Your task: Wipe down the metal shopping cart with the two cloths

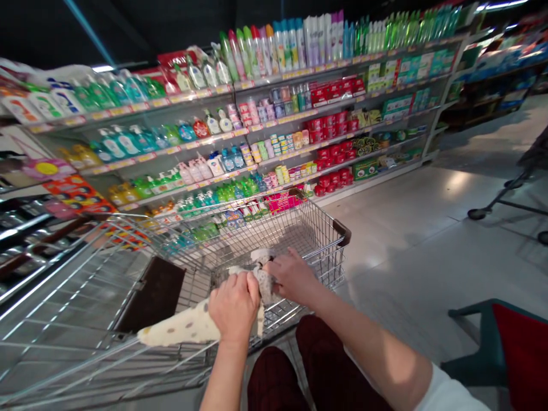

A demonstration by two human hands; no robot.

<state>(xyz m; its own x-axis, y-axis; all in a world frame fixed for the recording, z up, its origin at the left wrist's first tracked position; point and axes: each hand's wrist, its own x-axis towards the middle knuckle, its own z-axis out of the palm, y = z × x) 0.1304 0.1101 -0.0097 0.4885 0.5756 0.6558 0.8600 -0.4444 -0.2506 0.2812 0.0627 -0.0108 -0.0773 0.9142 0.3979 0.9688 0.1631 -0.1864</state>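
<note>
A wire shopping cart point(319, 220) stands right in front of my knees. Over its near rim lies a cream cloth with grey spots point(180, 327), its narrow end stretching to the left. My left hand point(235, 305) is closed on this cloth in a fist. Beside it, my right hand point(295, 278) is closed at a bunched, pale speckled part of the fabric point(264, 282); whether this is the same piece I cannot tell. A thin strip dangles below the bunch. The fingertips of both hands are partly hidden.
Shelves of bottles, tubs and red packs point(329, 123) line the far side. A dark brown panel point(152, 294) sits in the cart's left part. To the right are a green stool point(483, 342) with red fabric on it and a wheeled frame point(509, 197).
</note>
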